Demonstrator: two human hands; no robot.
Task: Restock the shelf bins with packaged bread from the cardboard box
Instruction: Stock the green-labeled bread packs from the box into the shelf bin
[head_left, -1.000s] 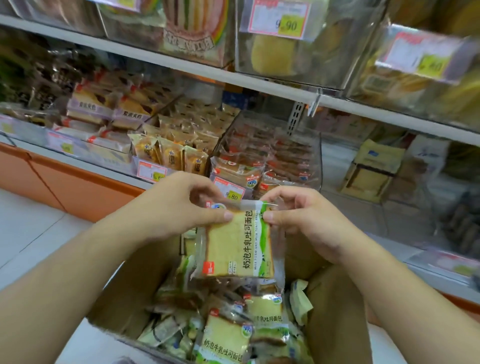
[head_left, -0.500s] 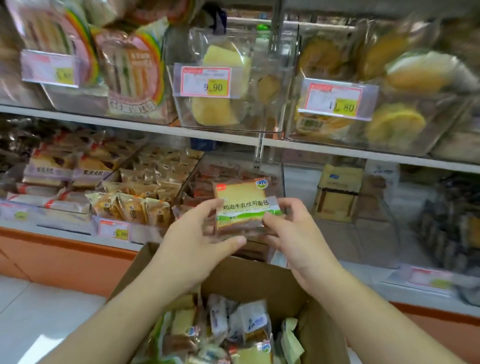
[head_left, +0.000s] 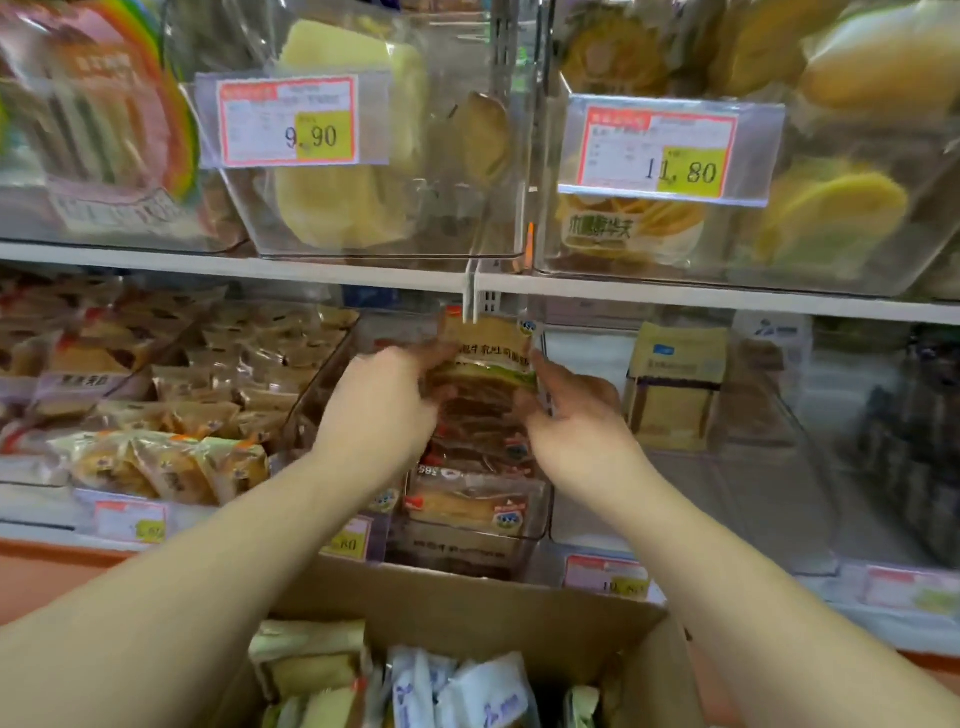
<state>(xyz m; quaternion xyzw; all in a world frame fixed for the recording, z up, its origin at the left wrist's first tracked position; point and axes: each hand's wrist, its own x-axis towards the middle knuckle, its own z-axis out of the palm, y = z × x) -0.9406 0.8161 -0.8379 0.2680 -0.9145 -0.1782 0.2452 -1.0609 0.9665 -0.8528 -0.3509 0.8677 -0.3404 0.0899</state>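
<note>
**Setting a bread pack at the back of the bin**

I have both arms stretched over the cardboard box (head_left: 467, 597) and into the clear bin (head_left: 540, 525) on the lower shelf. My left hand (head_left: 384, 400) grips one side of the bread pack (head_left: 488, 348) and my right hand (head_left: 576, 405) pinches the other side, fingers curled on the wrapper. The pack stands upright, up high at the rear of the bin, behind the row of packs (head_left: 467, 499) already lying there.

To do this well, I think I should keep the label facing forward and lower the pack straight down so it stands behind the others without crushing them. The wrapper looks soft and slippery, so I should press lightly on the edges, not the bread. The shelf edge (head_left: 675, 299) above sits close, so I should stay under it. More packs wait in the box.
</note>
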